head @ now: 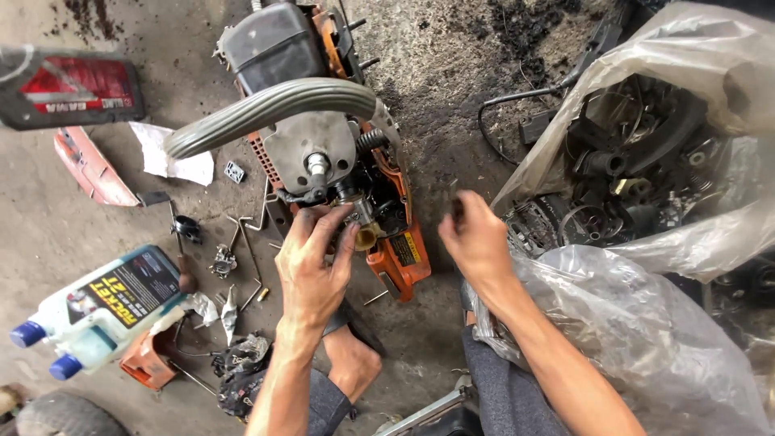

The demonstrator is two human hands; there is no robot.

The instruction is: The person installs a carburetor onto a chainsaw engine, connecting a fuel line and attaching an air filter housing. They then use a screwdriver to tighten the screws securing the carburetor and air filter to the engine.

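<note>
Fingers (pixel 323 230) on greasy orange chainsaw (pixel 323 137)

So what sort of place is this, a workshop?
Probably a small engine repair shop: a stripped orange chainsaw lies on the stained concrete floor, with loose tools and a plastic bag of used parts beside it.

one chainsaw (pixel 323 137), two plastic bags (pixel 638 323)

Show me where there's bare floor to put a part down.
Bare concrete floor lies between the orange chainsaw body and the clear plastic bag of black parts. A smaller patch lies below the right hand. Crowded: small metal tools left of the left hand, near the white oil bottle.
</note>
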